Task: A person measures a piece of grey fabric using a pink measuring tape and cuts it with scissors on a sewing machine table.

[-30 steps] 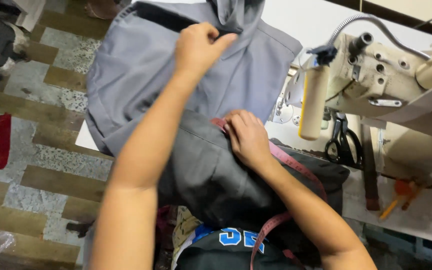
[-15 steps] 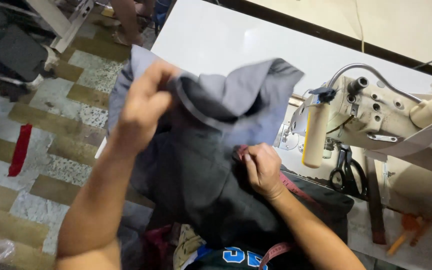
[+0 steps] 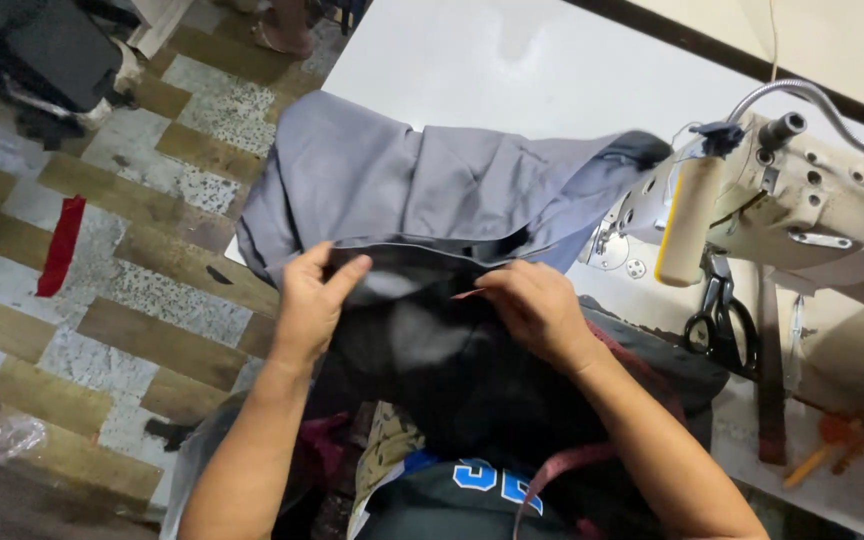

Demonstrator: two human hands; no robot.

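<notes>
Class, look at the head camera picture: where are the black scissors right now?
The black scissors hang at the right of the view, just under the sewing machine, beside its yellow cylinder, right of the right hand.

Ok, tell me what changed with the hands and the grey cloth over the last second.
The left hand came down from high on the grey garment to its dark folded edge near the lap. The right hand stayed low, pinching that same edge. The garment's upper part now lies spread toward the sewing machine. The scissors and the red strip on the floor did not move.
</notes>
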